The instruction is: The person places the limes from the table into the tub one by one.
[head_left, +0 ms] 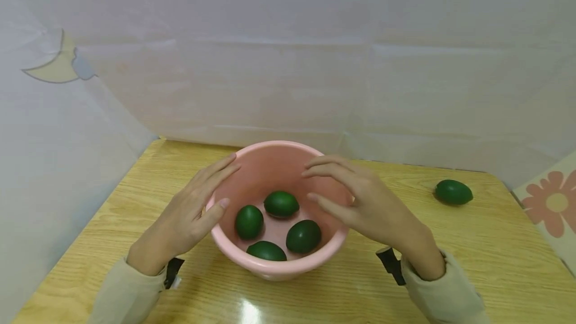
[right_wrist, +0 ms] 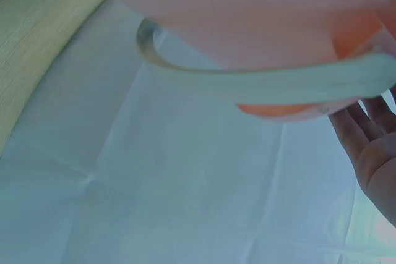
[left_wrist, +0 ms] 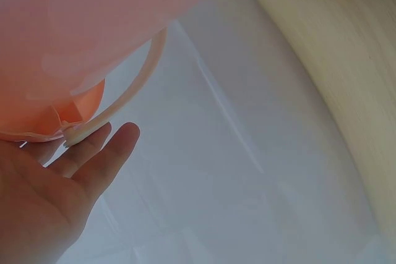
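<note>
A pink bucket (head_left: 279, 266) stands upright on the table with several dark green, lime-like fruits (head_left: 281, 204) at its bottom. My left hand (head_left: 189, 209) rests at the left rim, fingers extended and thumb tip near the inner wall. In the left wrist view, those fingers (left_wrist: 102, 165) lie by the end of the bucket's pale handle (left_wrist: 133, 88). Across the bucket, my right hand (head_left: 360, 199) reaches over the right rim, fingers and thumb spread apart and holding nothing. The right wrist view shows the handle (right_wrist: 266, 86) hanging outside the bucket wall, the hand partly cut off.
Another green fruit (head_left: 453, 192) lies alone on the wooden table (head_left: 450, 249) toward the right back. A pale cloth or sheet (head_left: 288, 74) hangs behind the table, with a printed moon (head_left: 56, 66) at left and a flower (head_left: 555, 203) at right.
</note>
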